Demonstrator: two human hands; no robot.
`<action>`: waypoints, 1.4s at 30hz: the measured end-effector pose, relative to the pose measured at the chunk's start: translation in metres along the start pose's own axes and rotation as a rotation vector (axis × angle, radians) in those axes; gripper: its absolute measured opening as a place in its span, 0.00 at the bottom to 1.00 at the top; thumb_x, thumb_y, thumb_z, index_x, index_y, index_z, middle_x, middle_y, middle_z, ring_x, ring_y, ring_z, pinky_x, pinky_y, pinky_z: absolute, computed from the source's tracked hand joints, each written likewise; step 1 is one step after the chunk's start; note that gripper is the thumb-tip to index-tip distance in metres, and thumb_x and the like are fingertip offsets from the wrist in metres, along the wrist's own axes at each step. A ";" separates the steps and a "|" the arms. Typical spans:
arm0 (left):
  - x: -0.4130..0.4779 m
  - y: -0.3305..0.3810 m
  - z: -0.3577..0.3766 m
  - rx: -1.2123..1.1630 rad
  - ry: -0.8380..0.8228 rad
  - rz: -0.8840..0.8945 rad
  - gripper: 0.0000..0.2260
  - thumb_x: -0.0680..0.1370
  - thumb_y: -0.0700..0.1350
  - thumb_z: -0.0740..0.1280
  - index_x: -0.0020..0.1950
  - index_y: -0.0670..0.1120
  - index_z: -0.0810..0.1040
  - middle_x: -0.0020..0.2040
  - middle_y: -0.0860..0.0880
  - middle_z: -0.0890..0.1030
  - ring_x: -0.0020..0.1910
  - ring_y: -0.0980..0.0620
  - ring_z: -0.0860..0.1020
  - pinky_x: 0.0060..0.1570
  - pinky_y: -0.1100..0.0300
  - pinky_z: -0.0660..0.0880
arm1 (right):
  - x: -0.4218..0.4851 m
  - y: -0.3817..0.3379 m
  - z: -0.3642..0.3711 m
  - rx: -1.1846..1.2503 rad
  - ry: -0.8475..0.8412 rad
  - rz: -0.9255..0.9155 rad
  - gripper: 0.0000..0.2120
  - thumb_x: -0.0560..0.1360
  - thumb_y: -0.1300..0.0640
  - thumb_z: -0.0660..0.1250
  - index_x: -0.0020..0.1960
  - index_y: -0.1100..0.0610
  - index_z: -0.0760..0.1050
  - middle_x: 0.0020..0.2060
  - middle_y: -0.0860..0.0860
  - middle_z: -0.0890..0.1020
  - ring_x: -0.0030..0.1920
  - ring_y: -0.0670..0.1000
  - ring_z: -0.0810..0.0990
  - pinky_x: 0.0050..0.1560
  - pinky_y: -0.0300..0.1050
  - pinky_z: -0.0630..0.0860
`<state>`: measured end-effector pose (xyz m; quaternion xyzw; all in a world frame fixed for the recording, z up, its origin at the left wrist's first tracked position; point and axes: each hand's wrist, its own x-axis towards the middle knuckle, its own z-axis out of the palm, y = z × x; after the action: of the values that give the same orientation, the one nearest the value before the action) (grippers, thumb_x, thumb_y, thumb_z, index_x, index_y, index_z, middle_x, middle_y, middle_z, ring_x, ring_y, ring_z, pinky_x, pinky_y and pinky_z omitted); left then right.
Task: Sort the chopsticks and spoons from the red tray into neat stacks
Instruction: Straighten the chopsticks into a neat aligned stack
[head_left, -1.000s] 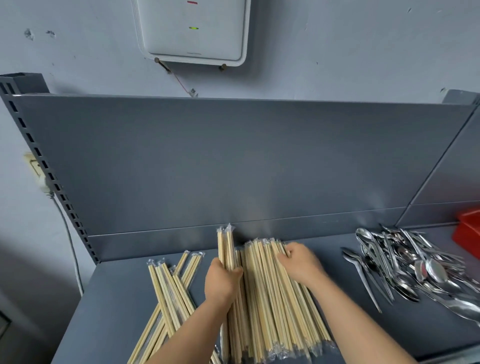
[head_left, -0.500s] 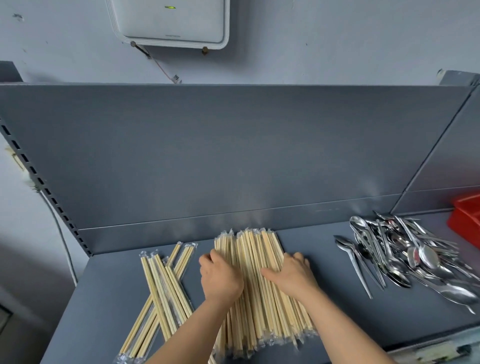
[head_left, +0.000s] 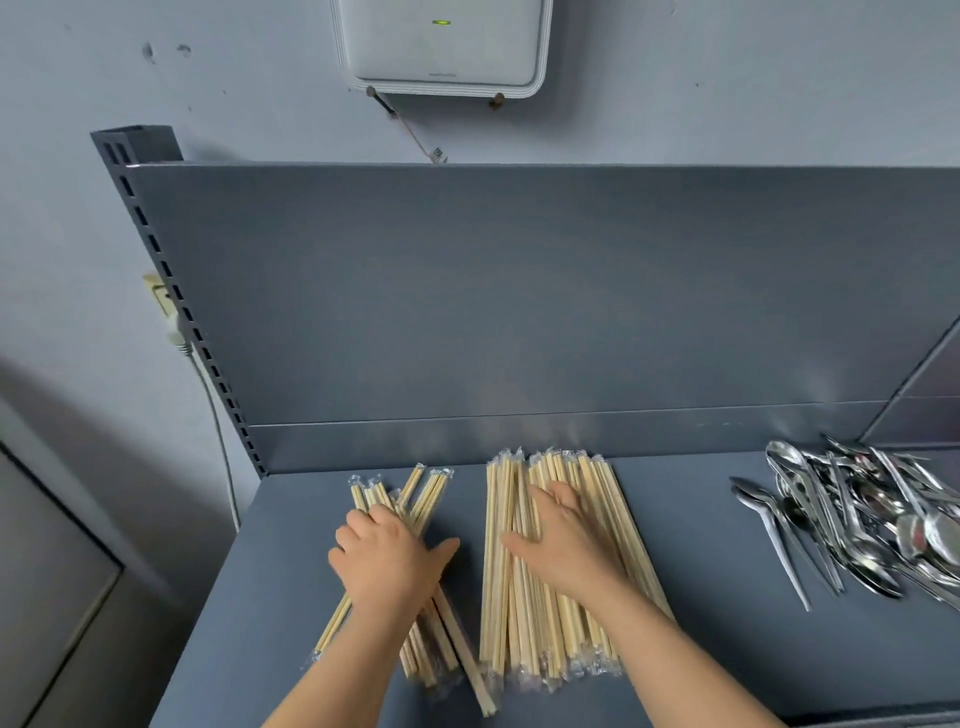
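Sorting in progress, head view. Your right hand (head_left: 563, 545) lies flat, fingers straight, pressing on the main stack (head_left: 519, 639) of wrapped chopsticks at the centre of the shelf (head_left: 701, 545). Your left hand (head_left: 387, 564) rests on the crossed heap (head_left: 434, 488) just to its left, thumb splayed and knuckles bent. Whether those fingers close round any pairs cannot be told, since the tips are hidden beneath the hand. To finish this step well, gather the crossed pairs until they lie parallel, square their ends, then slide them against the main stack while your right palm keeps that stack from fanning. The slick wrappers will likely let pairs skate, so press down, not sideways. The spoons (head_left: 857, 514) lie in a tangled pile well apart at the right, untouched and partly cut off by the frame edge. The red tray is out of view, so you cannot judge what remains in it. Your forearms cover the middle of both chopstick groups.
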<state>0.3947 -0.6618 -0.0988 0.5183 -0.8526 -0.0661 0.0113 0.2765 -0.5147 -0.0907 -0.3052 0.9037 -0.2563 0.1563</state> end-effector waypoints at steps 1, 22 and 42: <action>0.000 -0.007 0.000 0.033 -0.023 -0.019 0.44 0.60 0.79 0.60 0.61 0.45 0.67 0.57 0.47 0.72 0.58 0.47 0.72 0.54 0.55 0.70 | 0.000 -0.004 0.004 0.020 -0.020 -0.022 0.37 0.75 0.40 0.64 0.78 0.52 0.55 0.77 0.49 0.51 0.76 0.53 0.53 0.73 0.50 0.58; 0.008 0.028 -0.004 -0.619 -0.282 0.194 0.15 0.79 0.45 0.61 0.33 0.43 0.65 0.30 0.48 0.70 0.27 0.50 0.66 0.27 0.62 0.63 | 0.001 0.032 -0.016 -0.020 0.235 0.298 0.33 0.77 0.39 0.60 0.75 0.56 0.60 0.74 0.55 0.64 0.73 0.58 0.61 0.71 0.55 0.64; 0.024 0.032 -0.010 -0.407 -0.592 0.319 0.17 0.78 0.54 0.65 0.40 0.42 0.81 0.34 0.46 0.81 0.28 0.49 0.77 0.37 0.59 0.78 | 0.001 -0.010 0.020 -0.344 -0.149 0.391 0.75 0.48 0.25 0.70 0.76 0.60 0.33 0.76 0.67 0.45 0.76 0.66 0.44 0.72 0.66 0.48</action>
<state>0.3560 -0.6692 -0.0862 0.3249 -0.8584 -0.3777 -0.1224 0.2900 -0.5297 -0.1016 -0.1650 0.9618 -0.0408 0.2146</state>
